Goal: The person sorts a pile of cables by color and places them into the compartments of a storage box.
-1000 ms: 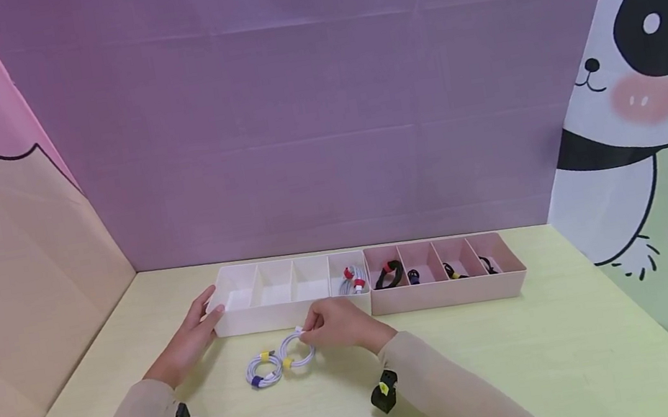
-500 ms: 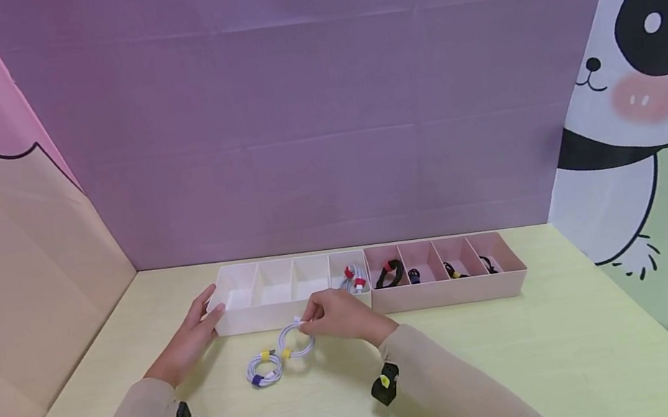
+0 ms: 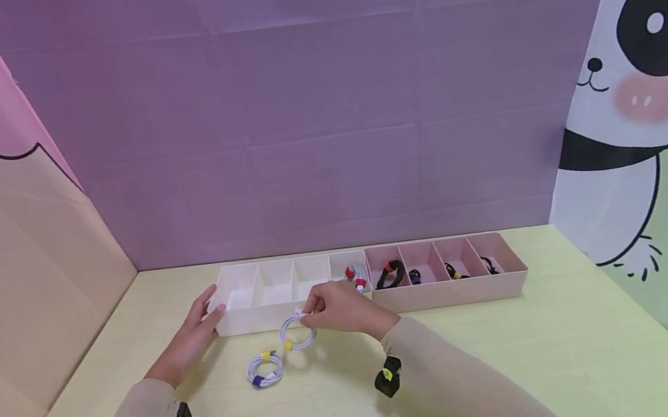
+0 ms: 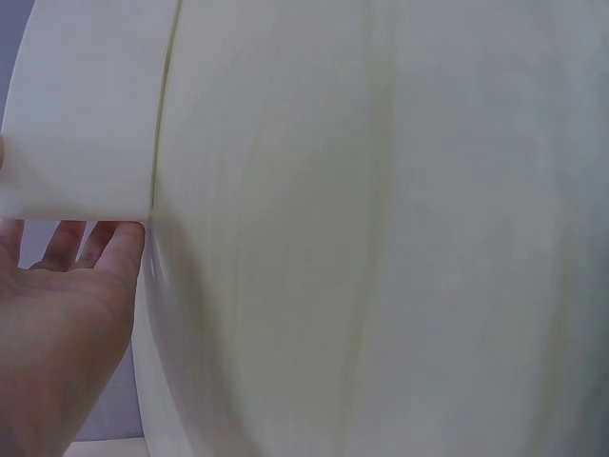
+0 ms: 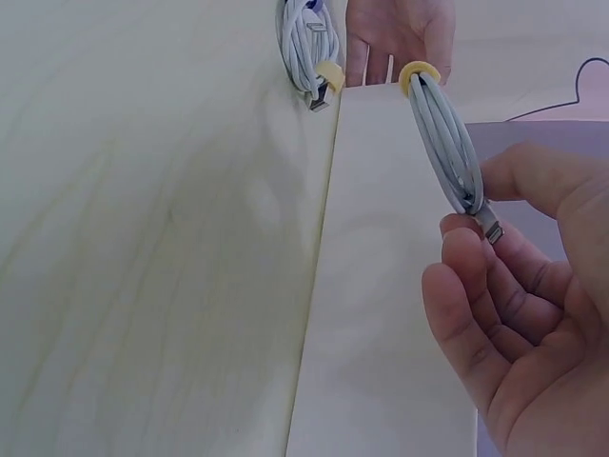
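Observation:
My right hand (image 3: 345, 309) pinches a coiled white charging cable (image 3: 284, 333) between thumb and fingers, in front of the white divided box (image 3: 285, 314). In the right wrist view, the held cable (image 5: 442, 138) has a yellow tie at its far end and a metal plug near the fingertips. My left hand (image 3: 192, 329) holds the left end of the white box, its thumb over the rim and fingers along the end wall. A second coiled white cable (image 3: 256, 377), with yellow and dark blue ties, lies on the table below the held one.
A white cable bundle with red ties (image 3: 356, 276) sits in the white box's right compartment. Against that end stands a pink divided box (image 3: 452, 293); its compartments hold dark cables, among them a black coil (image 3: 398, 273). A purple backdrop (image 3: 322, 130) rises behind.
My right hand has lifted the held cable slightly up and away from the second coil, toward the white box. The left hand has stayed at the box's end.

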The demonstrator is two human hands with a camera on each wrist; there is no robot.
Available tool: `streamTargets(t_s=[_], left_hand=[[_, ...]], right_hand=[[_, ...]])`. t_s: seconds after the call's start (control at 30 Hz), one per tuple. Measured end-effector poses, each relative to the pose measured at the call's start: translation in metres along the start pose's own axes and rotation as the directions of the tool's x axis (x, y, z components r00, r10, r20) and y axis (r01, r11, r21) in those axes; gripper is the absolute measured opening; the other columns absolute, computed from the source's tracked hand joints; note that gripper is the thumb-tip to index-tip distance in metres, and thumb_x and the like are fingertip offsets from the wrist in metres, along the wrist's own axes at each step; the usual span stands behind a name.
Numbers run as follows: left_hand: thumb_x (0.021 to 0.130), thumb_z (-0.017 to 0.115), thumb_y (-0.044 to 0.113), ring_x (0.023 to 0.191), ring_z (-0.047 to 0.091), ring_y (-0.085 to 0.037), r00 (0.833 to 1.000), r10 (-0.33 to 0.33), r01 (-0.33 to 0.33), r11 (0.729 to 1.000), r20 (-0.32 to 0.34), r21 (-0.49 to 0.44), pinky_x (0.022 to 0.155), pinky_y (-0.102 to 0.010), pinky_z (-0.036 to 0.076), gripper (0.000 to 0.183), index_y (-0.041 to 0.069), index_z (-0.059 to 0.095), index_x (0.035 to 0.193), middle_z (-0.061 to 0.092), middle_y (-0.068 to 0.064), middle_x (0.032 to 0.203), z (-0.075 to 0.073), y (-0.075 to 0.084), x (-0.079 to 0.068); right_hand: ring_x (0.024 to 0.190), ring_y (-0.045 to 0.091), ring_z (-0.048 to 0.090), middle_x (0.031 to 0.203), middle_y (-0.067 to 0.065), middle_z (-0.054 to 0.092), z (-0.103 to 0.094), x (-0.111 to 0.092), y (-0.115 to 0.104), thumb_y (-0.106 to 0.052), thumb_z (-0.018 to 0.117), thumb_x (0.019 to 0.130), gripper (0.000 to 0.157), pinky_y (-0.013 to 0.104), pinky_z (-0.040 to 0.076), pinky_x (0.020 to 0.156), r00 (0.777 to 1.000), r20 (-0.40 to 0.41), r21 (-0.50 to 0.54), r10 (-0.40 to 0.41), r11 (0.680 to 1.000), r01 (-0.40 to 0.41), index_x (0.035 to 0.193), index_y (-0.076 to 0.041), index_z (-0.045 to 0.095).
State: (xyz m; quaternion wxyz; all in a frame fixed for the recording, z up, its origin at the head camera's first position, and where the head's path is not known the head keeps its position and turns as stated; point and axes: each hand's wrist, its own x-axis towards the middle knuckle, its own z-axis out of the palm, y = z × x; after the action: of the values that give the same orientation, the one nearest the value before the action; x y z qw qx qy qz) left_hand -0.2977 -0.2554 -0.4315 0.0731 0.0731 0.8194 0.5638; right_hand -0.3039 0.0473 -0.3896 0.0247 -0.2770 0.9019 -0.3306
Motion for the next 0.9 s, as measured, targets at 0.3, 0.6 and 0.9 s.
streamTargets(t_s=[0.3, 0.6, 0.9], left_hand=[[0.107, 0.042, 0.045, 0.148, 0.009, -0.048, 1.0, -0.001, 0.001, 1.0, -0.001, 0.0, 0.117, -0.06, 0.019, 0.078, 0.018, -0.006, 0.162, -0.004, -0.028, 0.163, 0.0, -0.001, 0.002], [0.107, 0.042, 0.044, 0.148, 0.008, -0.048, 1.0, 0.001, -0.001, 1.0, -0.006, 0.004, 0.118, -0.059, 0.019, 0.078, 0.016, -0.006, 0.162, -0.005, -0.029, 0.162, 0.0, 0.0, 0.001], [0.107, 0.042, 0.045, 0.148, 0.009, -0.048, 1.0, 0.003, -0.003, 1.0, -0.002, -0.001, 0.117, -0.059, 0.019, 0.078, 0.018, -0.007, 0.162, -0.005, -0.029, 0.162, 0.0, -0.002, 0.003]], right_hand=[[0.066, 0.008, 0.055, 0.072, -0.007, 0.063, -0.008, 0.003, -0.002, -0.022, 0.077, 0.089, 0.013, 0.021, 0.047, 0.057, 1.0, -0.028, 0.067, 0.009, 0.998, -0.007, 0.085, -0.013, 0.069], [0.068, 0.008, 0.056, 0.075, -0.006, 0.064, -0.015, 0.006, -0.001, -0.025, 0.076, 0.09, 0.013, 0.021, 0.046, 0.056, 0.998, -0.065, 0.073, 0.019, 0.997, -0.014, 0.088, -0.014, 0.07], [0.066, 0.009, 0.054, 0.075, -0.005, 0.063, -0.025, 0.012, -0.002, -0.025, 0.074, 0.091, 0.012, 0.021, 0.045, 0.055, 0.993, -0.119, 0.074, 0.026, 0.997, -0.017, 0.09, -0.013, 0.07]])
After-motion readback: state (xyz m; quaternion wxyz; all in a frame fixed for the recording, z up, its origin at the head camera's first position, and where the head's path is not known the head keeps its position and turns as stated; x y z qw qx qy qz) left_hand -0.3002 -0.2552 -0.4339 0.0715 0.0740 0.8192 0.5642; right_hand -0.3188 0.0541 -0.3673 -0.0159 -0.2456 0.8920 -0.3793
